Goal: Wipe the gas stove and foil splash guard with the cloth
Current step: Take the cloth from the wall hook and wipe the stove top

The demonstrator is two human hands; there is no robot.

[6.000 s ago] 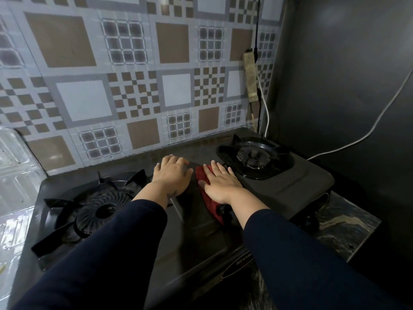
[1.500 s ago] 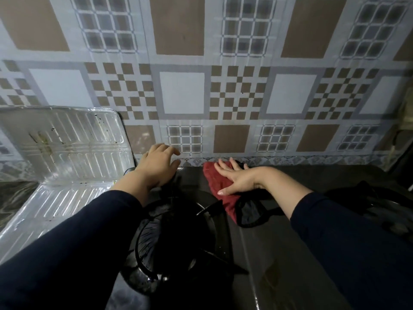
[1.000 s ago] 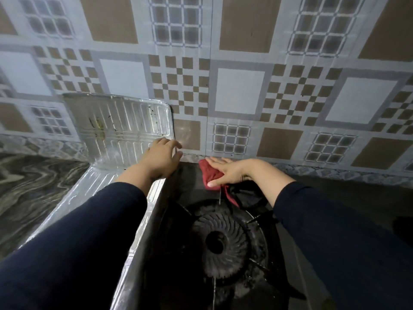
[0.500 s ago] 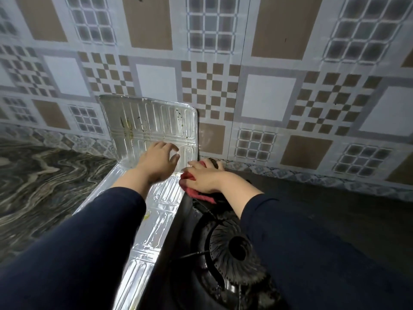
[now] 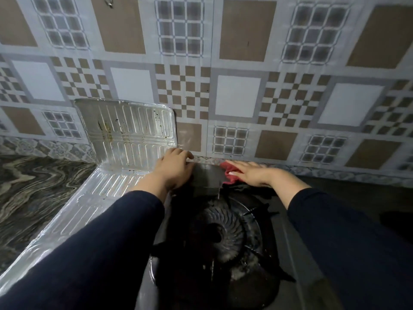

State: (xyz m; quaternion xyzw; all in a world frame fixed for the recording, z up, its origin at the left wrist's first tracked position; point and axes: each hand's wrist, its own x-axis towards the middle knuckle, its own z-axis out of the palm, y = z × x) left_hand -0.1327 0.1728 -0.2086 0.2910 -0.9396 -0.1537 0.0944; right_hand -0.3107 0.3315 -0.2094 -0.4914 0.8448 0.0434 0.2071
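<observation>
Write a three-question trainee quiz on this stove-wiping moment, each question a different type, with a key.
1. True or false: the red cloth lies under the right hand.
2. The left hand rests at: A) the burner centre, B) the foil splash guard lower corner beside the stove rear edge, C) the tiled wall.
3. Fill in: dark and yellowish stains show on the guard's ______ panel.

Key: 1 true; 2 B; 3 upright.

Both arms wear long, plain dark navy sleeves (image 5: 93, 253) that end at the wrists, and the two hands (image 5: 173, 170) are bare.
</observation>
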